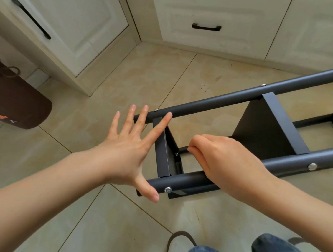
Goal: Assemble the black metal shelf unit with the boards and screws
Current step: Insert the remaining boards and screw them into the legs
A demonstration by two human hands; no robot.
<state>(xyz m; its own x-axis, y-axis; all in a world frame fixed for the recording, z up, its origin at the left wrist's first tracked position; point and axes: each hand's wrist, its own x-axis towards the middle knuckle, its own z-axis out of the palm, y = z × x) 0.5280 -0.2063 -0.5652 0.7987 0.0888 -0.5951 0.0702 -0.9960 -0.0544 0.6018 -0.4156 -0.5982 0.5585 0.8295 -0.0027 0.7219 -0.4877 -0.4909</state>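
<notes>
The black metal shelf unit (237, 97) lies on its side on the tiled floor, its round tubes running left to right. Two black boards (264, 124) stand between the tubes, and silver screws (312, 166) show along the near tube. My left hand (130, 149) is spread flat at the unit's left end, index fingertip on the far tube and thumb beside the near tube's end. My right hand (221, 161) has its fingers curled with the fingertips pinched together inside the frame, near a small screw (176, 154) on the end board. Whether it holds anything is hidden.
Cream cabinets with black handles (206, 27) line the back and left. A dark brown bag (12, 99) stands at the left. My knees in blue jeans (274, 245) and a shoe (179, 244) are at the bottom edge. Beige floor tiles surround the unit.
</notes>
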